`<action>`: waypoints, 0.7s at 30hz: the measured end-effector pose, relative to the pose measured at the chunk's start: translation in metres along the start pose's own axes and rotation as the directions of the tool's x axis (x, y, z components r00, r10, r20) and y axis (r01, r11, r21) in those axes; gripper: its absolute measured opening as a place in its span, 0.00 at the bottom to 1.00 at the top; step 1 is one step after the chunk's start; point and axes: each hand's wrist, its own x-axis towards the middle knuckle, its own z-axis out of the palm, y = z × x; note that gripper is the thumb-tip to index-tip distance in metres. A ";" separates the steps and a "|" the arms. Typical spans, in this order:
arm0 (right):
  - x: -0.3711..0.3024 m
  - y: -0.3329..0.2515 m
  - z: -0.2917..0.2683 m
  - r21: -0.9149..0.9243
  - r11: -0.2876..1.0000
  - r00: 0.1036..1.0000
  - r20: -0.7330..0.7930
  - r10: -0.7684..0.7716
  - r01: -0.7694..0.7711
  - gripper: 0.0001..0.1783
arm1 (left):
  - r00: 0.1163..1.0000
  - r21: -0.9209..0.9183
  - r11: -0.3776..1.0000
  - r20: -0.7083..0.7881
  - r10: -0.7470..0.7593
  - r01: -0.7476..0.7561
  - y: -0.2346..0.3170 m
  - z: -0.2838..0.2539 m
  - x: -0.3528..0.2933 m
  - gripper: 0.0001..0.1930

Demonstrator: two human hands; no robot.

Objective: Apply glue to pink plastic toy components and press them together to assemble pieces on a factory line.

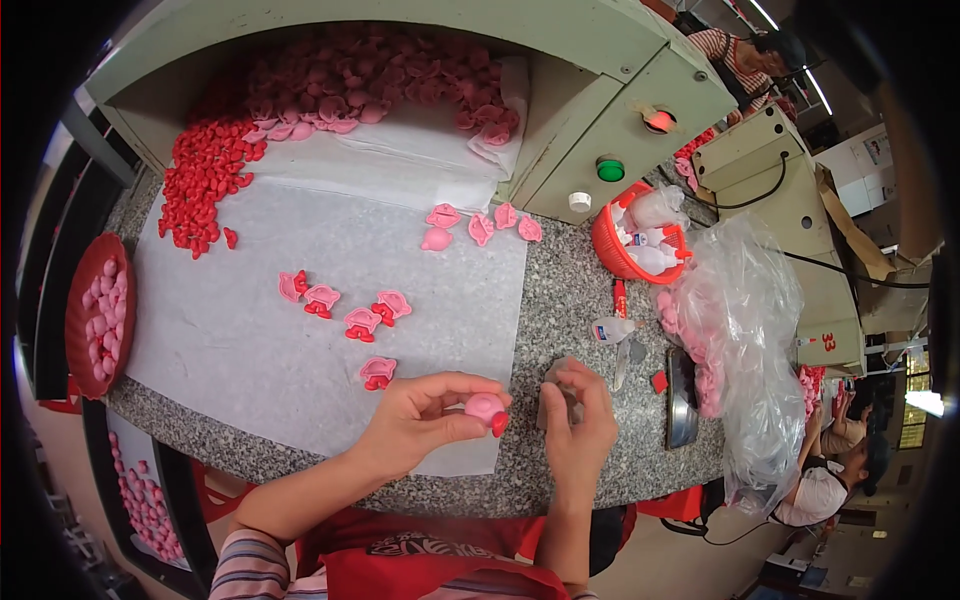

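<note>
Over the front right of the white paper sheet, my left hand pinches a small rounded pink piece with a red part on its side. My right hand is beside it over the granite table, thumb and fingers curled around a greyish, crumpled piece whose kind I cannot make out. Left of my hands, several pink shell-like pieces with red parts lie on the paper. Farther back are several loose pink pieces without red.
Heaps of red pieces and pink pieces fill the pale green machine's opening. A red tray of pink pieces stands left. At right are a red basket of bottles, a small bottle, a phone and a plastic bag. Other people sit beyond.
</note>
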 end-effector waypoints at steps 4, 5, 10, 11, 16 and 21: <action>0.001 0.017 -0.009 -0.659 0.740 0.988 0.025 -0.152 0.131 0.06 | 0.978 0.163 0.966 -0.024 0.206 -0.200 -0.006 0.002 -0.001 0.21; 0.000 0.018 -0.010 -0.562 0.827 1.000 0.003 -0.013 0.012 0.06 | 0.930 0.462 0.821 0.022 0.367 -0.334 -0.004 0.003 -0.001 0.20; -0.005 -0.011 -0.010 0.040 0.996 0.997 0.024 0.076 -0.077 0.09 | 0.795 0.788 0.411 0.158 0.586 -0.459 -0.007 0.006 0.000 0.19; -0.008 -0.023 -0.006 0.186 0.981 0.997 0.055 0.051 -0.060 0.09 | 0.776 0.805 0.373 0.163 0.609 -0.462 -0.007 0.007 -0.001 0.18; -0.024 -0.039 0.026 0.014 0.992 0.972 0.199 -0.126 0.126 0.09 | 0.696 0.861 0.195 0.225 0.682 -0.470 -0.012 0.001 -0.001 0.16; -0.018 -0.021 0.021 0.059 0.998 1.000 0.017 0.003 -0.004 0.09 | 0.822 0.389 0.768 -0.043 0.568 -0.510 -0.016 -0.002 0.002 0.16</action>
